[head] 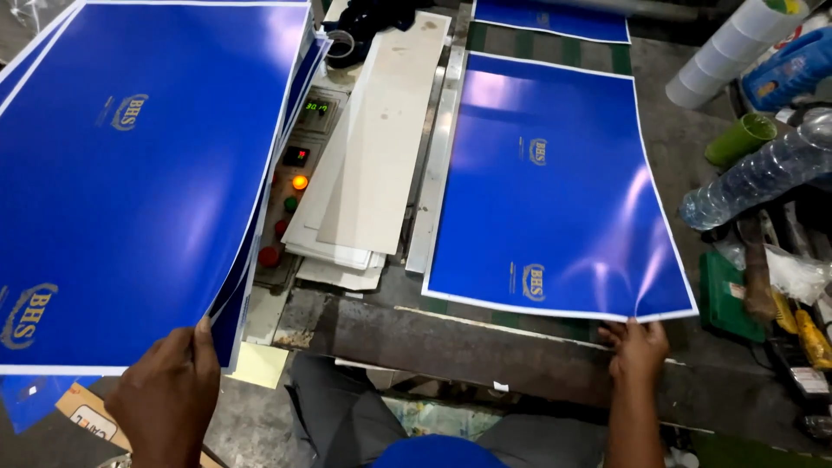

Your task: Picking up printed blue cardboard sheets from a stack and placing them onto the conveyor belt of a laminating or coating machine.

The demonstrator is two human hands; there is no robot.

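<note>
A glossy blue printed sheet [546, 191] with a white border lies on the machine bed in the middle right. My right hand [637, 347] pinches its near right corner, which curls up slightly. At left a stack of the same blue sheets [139, 173] rests tilted over a control panel. My left hand [169, 390] grips the stack's near edge, thumb on top. Another blue sheet [555, 19] lies farther back on the bed.
A control panel [295, 182] with lit displays and red, green and orange buttons sits between the sheets. Pale boards [381, 139] lean beside it. At right stand a clear plastic bottle [763, 173], a green cup [741, 139], a white roll [728, 48] and tools.
</note>
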